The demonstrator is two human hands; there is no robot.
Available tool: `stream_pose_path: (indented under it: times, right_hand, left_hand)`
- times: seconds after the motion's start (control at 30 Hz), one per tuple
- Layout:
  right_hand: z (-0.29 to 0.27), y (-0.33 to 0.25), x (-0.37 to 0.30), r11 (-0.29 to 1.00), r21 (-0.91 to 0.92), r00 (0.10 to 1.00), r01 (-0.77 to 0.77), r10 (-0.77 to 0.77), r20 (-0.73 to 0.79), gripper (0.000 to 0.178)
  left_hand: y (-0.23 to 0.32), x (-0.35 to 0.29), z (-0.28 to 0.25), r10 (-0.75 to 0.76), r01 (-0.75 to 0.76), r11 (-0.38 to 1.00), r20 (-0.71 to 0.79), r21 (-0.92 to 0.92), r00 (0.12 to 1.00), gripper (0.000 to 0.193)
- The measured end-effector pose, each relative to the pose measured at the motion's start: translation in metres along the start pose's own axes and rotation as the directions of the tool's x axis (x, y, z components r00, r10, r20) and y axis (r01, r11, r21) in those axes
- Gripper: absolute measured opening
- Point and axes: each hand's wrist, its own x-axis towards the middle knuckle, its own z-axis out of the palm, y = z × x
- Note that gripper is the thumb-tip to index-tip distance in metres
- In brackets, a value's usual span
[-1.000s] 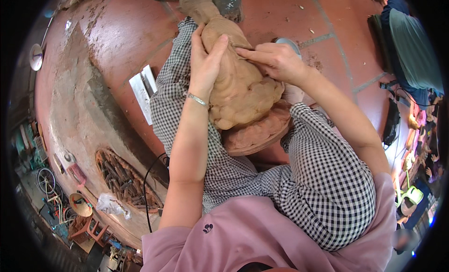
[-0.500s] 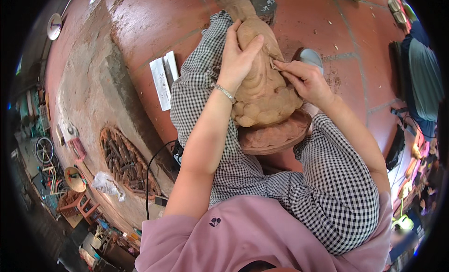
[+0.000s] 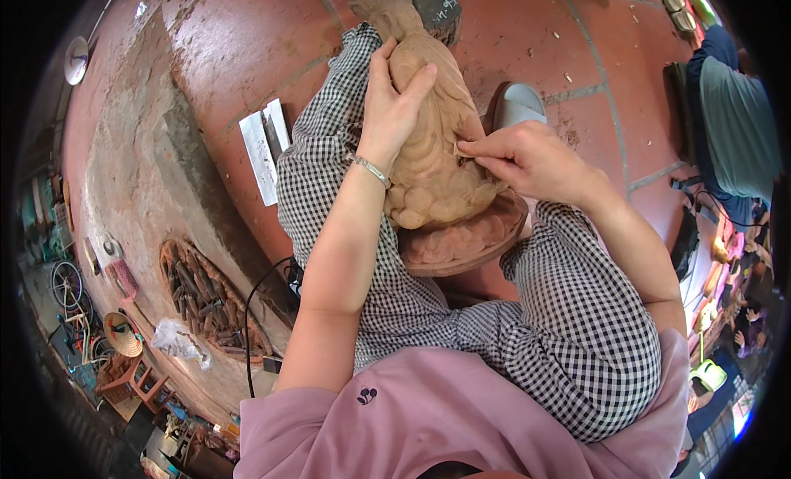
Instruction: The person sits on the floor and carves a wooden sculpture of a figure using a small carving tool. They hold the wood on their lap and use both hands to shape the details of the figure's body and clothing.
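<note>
A brown carved wooden statue (image 3: 432, 157) with flowing folds leans between my legs, its wider lobed end towards me. That end meets a darker reddish-brown carved base (image 3: 465, 241). My left hand (image 3: 394, 104) grips the statue's upper part, thumb on the front and fingers around the far left side. Against the statue's right side, my right hand (image 3: 527, 159) is closed in a pinch. A small folded tan piece (image 3: 463, 152), which looks like sandpaper, shows at its fingertips and touches the carved folds.
On the left is a long wooden slab (image 3: 136, 182) with a hollow full of dark carving tools (image 3: 206, 302) and a clear plastic bag (image 3: 177, 339). White paper strips (image 3: 262, 153) lie on the red tiles. A grey slipper (image 3: 521, 106) is beyond my right hand; another person (image 3: 737, 124) sits right.
My right hand has moved a little down the statue's side, towards the lobed end, and turned flatter. The whole view has shifted slightly; my left hand keeps its hold.
</note>
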Motion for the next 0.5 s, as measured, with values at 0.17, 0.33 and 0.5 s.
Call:
stream_pose_path:
  times: [0.17,0.33,0.5]
  right_hand:
    - [0.014,0.008,0.018,0.997,-0.081,0.972,0.013,-0.032,-0.233,0.023]
    - [0.012,-0.014,-0.004,0.995,-0.063,0.997,-0.082,0.082,-0.007,0.024]
    - [-0.007,-0.018,0.014,0.972,0.054,0.969,-0.229,0.233,-0.079,0.022]
  left_hand:
    - [0.002,0.0,0.002,0.005,-0.005,1.0,0.01,0.017,1.0,0.073]
    - [0.001,0.001,0.0,0.029,-0.028,0.999,-0.018,0.044,0.999,0.072]
    - [0.004,-0.001,0.001,-0.006,0.006,1.0,0.006,0.024,1.0,0.072]
